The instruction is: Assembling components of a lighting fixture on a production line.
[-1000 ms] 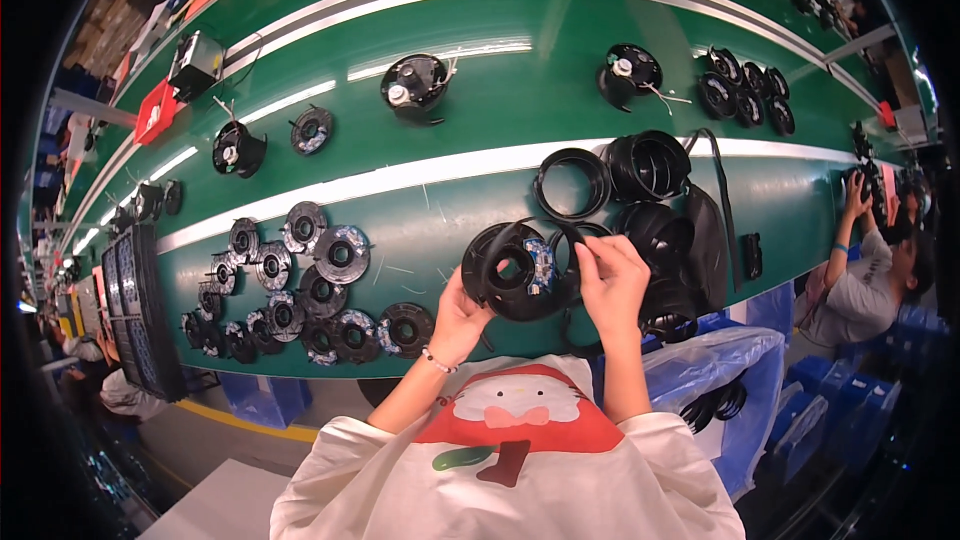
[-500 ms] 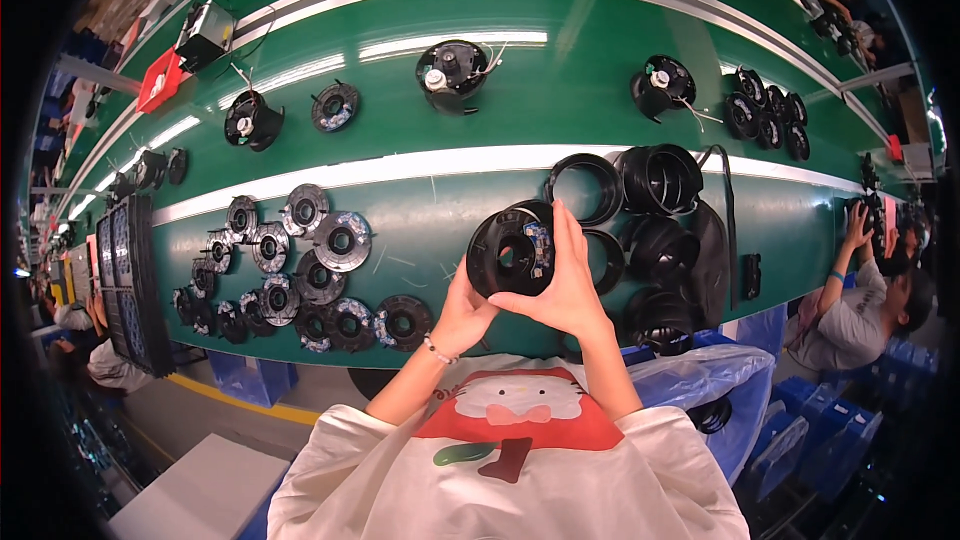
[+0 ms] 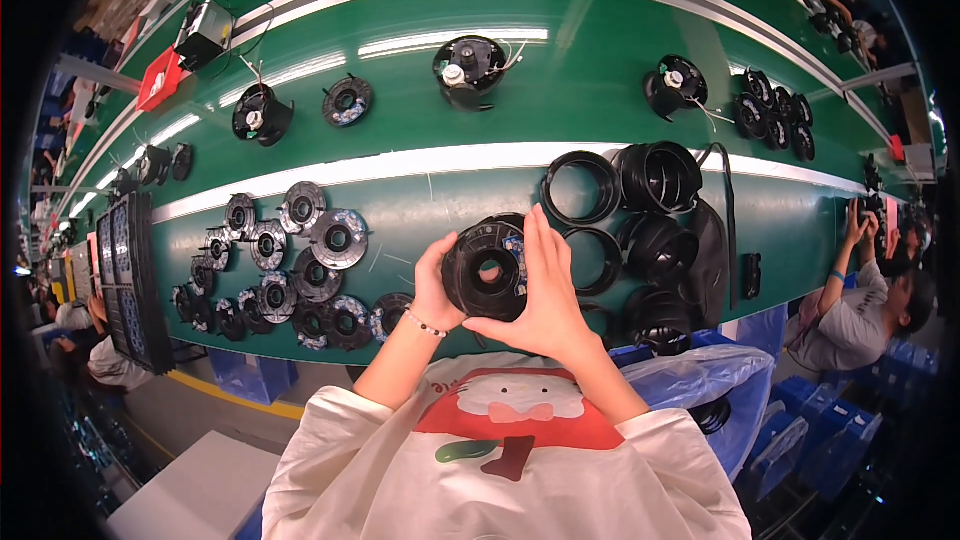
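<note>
Between my two hands, above the near green bench, is a black round housing [image 3: 467, 262] with a hole in its middle and a blue circuit board along its right side. My left hand [image 3: 434, 288] curls around its left edge. Against its right side presses my right hand [image 3: 550, 292], fingers stretched upward and thumb under the lower rim. To the left on the bench lie several round black plates [image 3: 340, 240] with circuit boards. Just right of my hands stand open black rings [image 3: 582, 188] and stacked black cylindrical shells [image 3: 660, 178].
Beyond the bright rail, a green surface [image 3: 400, 70] carries black assemblies with white wires [image 3: 470, 70] and a grouped set of round parts [image 3: 775, 112]. Dark stacked trays [image 3: 130, 280] stand at the left end. A blue bin with plastic lining [image 3: 700, 390] is at lower right; another person [image 3: 855, 310] works farther right.
Both hands have moved slightly left with the housing, whose face has turned more toward my view. The assemblies on the far green surface have shifted a little to the right.
</note>
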The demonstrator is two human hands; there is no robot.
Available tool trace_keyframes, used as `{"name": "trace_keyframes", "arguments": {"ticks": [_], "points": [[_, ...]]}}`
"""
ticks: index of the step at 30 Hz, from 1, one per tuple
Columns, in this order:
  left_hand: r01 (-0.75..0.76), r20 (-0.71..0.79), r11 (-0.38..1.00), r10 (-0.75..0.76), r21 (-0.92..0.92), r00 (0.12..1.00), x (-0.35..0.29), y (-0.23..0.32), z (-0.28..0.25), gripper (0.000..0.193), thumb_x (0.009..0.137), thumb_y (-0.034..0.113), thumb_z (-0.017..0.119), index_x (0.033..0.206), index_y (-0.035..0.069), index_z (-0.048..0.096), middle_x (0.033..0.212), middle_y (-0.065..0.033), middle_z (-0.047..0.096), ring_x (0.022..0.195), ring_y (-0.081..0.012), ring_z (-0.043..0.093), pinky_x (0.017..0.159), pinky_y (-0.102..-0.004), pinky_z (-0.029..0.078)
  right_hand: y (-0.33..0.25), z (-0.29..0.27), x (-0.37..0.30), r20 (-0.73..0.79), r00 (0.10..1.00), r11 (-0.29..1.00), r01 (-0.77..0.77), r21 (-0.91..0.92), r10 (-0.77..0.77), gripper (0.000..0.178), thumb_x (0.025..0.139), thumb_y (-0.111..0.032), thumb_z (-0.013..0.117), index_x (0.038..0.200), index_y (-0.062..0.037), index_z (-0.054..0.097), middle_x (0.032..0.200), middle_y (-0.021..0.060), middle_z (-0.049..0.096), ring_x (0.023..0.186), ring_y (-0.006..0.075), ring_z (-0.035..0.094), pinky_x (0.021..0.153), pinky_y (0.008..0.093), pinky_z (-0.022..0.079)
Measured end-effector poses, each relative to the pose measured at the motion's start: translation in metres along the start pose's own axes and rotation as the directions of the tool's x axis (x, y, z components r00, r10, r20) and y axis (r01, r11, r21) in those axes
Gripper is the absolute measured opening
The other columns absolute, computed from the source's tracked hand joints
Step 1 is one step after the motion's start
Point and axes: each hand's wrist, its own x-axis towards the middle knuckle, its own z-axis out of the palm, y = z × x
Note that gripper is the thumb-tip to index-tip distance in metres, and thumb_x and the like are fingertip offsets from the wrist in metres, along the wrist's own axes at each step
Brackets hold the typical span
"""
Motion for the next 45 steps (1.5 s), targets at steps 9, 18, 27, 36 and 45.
{"name": "trace_keyframes", "arguments": {"ticks": [9,18,27,36,45], "points": [[0.26,0.44,0.911,-0.1,-0.321,0.892,0.008,0.002,-0.013,0.062,0.084,0.05,0.033,0.127,0.007,0.035,0.125,-0.0163,0.042,0.113,-0.0352,0.042,0.09,-0.0602,0.032,-0.002,-0.014,0.004,-0.023,0.999,0.992,0.033,0.122,-0.03,0.12,0.045,-0.036,0.081,0.133,0.0035,0.01,0.134,0.0248,0.02,0.12,0.0379,0.025,0.098,0.0436,0.025],[-0.12,0.112,0.979,0.102,0.167,0.988,0.006,-0.006,0.02,0.069,0.083,0.058,0.031,0.128,0.006,0.033,0.127,-0.0105,0.039,0.114,-0.023,0.041,0.097,-0.0368,0.034,-0.008,-0.005,0.009,-0.07,0.997,0.998,0.018,-0.062,-0.022,0.117,0.046,-0.039,0.08,0.132,0.0027,0.012,0.136,0.025,0.013,0.119,0.0419,0.022,0.097,0.0474,0.025],[-0.131,0.192,0.99,0.118,0.056,0.974,0.008,-0.008,0.009,0.077,0.079,0.066,0.027,0.127,0.006,0.035,0.127,-0.0121,0.04,0.116,-0.0262,0.04,0.097,-0.041,0.033,-0.003,-0.001,0.018,-0.107,0.994,1.0,-0.002,0.013,0.004,0.12,0.044,-0.045,0.08,0.132,0.0015,0.013,0.131,0.0247,0.019,0.118,0.0407,0.025,0.096,0.0459,0.027],[-0.223,0.293,0.972,0.191,0.08,0.937,-0.001,0.007,0.009,0.071,0.082,0.06,0.028,0.127,0.005,0.032,0.123,-0.0157,0.041,0.111,-0.0268,0.045,0.09,-0.0469,0.04,-0.014,-0.007,0.015,-0.206,0.978,0.974,0.038,0.223,0.009,0.113,0.045,-0.035,0.082,0.132,0.0025,0.019,0.13,0.0219,0.028,0.119,0.0353,0.03,0.098,0.0415,0.026],[-0.277,0.345,0.957,0.231,0.089,0.91,-0.009,0.006,0.024,0.069,0.086,0.056,0.024,0.134,0.006,0.02,0.129,-0.0124,0.036,0.116,-0.0247,0.039,0.096,-0.0389,0.035,-0.028,-0.002,0.01,-0.215,0.975,0.985,0.09,0.149,-0.057,0.115,0.044,-0.035,0.082,0.131,0.0038,0.019,0.132,0.0239,0.025,0.12,0.0375,0.029,0.098,0.0426,0.026]]}}
